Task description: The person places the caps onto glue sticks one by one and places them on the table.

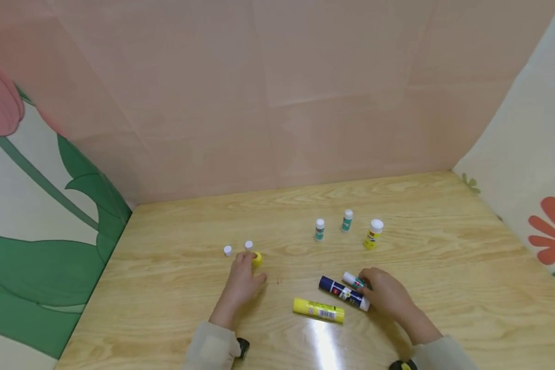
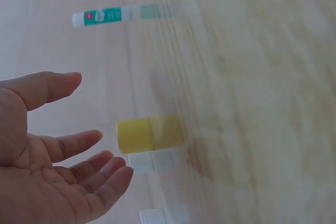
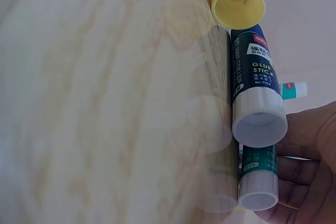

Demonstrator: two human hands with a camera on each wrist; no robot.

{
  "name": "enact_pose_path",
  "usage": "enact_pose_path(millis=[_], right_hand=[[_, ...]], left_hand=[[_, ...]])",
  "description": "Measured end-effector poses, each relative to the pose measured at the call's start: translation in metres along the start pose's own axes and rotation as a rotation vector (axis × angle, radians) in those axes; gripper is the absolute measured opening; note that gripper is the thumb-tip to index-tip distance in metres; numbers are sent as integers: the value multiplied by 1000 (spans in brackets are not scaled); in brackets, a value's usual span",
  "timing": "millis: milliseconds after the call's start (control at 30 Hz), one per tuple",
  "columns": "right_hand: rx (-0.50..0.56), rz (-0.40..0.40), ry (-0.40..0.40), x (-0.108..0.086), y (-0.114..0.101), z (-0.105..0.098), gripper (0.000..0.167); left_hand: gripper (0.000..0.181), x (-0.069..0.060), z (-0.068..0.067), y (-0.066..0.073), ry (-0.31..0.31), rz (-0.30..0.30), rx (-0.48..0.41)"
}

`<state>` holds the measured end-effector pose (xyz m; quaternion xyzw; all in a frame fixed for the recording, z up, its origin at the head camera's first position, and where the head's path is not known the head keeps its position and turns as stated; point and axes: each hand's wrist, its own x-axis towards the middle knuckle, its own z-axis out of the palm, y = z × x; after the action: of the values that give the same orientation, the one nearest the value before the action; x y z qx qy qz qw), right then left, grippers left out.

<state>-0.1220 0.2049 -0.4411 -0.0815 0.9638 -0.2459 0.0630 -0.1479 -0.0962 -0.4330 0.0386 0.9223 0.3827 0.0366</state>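
Observation:
My left hand (image 1: 242, 282) is held over the table with fingers spread, beside a yellow cap (image 1: 257, 259). In the left wrist view a gap separates the fingertips from that yellow cap (image 2: 135, 136). Two small white caps (image 1: 227, 250) stand just beyond this hand. My right hand (image 1: 388, 293) pinches a small green-and-white glue stick (image 1: 351, 280) that lies on its side. Right alongside it lies a larger navy glue stick (image 3: 257, 72) with a white end. Closer to me is a yellow glue stick (image 1: 318, 311), also lying down.
Two small green glue sticks (image 1: 319, 230) stand upright toward the back, with a yellow glue stick with a white top (image 1: 373, 234) to their right. The wooden table (image 1: 166, 308) meets a pink backdrop (image 1: 268, 103) behind, with printed flower panels at both sides.

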Motion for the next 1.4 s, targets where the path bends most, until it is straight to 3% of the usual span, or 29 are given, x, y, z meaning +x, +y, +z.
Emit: enact_pose_path(millis=[167, 633, 867, 1033, 1200, 1400], right_hand=[[-4, -10, 12, 1, 1, 0, 14], [20, -15, 6, -1, 1, -1, 14], [41, -51, 5, -2, 2, -3, 16], [44, -53, 3, -2, 2, -7, 18], [73, -79, 14, -3, 6, -6, 17], [92, -90, 35, -6, 8, -8, 18]], left_hand=[[49, 2, 0, 2, -25, -21, 17], [49, 10, 3, 2, -29, 13, 80], [52, 13, 3, 2, -80, 5, 92], [53, 15, 4, 4, -81, -10, 99], [48, 14, 6, 6, -91, -36, 116], [34, 10, 5, 9, -83, 3, 167]])
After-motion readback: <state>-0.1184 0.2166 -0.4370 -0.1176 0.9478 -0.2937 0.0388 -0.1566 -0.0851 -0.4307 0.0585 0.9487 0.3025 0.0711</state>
